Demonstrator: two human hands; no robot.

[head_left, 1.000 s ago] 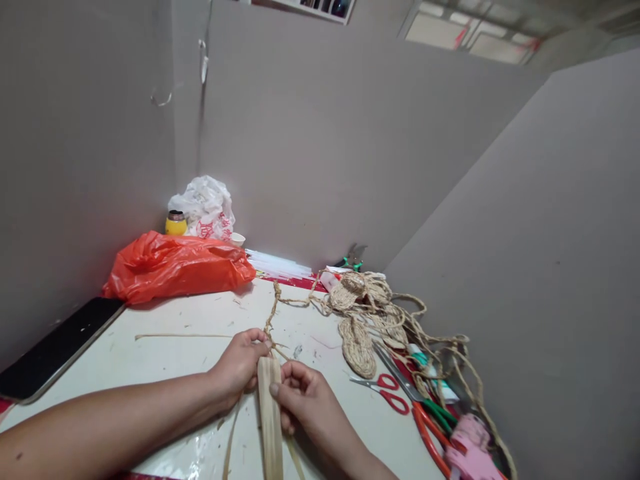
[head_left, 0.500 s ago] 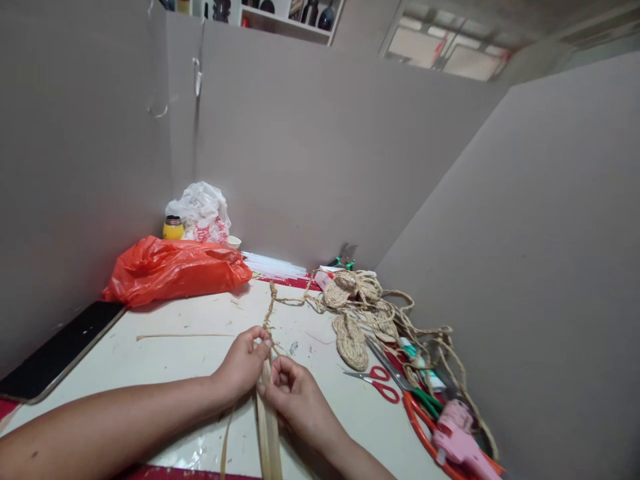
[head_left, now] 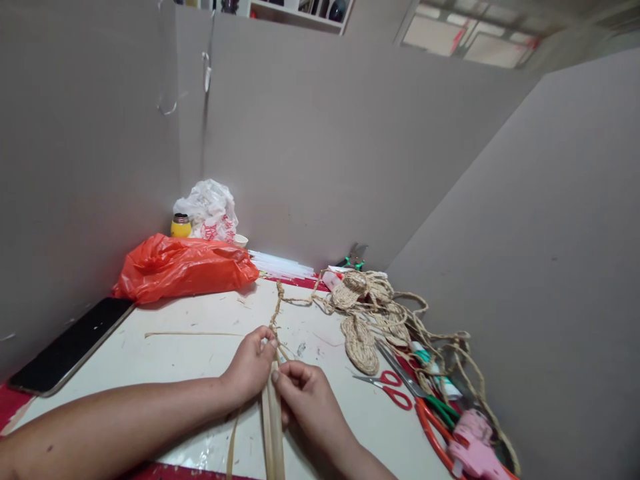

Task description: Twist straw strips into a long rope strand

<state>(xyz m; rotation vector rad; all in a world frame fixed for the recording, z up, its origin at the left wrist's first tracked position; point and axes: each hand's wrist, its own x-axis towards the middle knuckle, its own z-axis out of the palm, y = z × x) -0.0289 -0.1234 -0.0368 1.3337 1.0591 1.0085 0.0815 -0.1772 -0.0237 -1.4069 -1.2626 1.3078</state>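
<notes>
While the flat pale strip (head_left: 273,440) points from the fingertips back toward the person, its long axis nearly in line with the twisted cord (head_left: 278,308) beyond, the right hand (head_left: 307,400) is nearer, pinching the strip's right edge by its far end. The left hand (head_left: 253,365), slightly farther forward, closes finger and thumb on the cord's near end; whether it also grips the strip, I cannot tell. Rightward on the white table (head_left: 175,360) lie red-handled scissors (head_left: 381,382), then coiled rope (head_left: 361,350) behind.
</notes>
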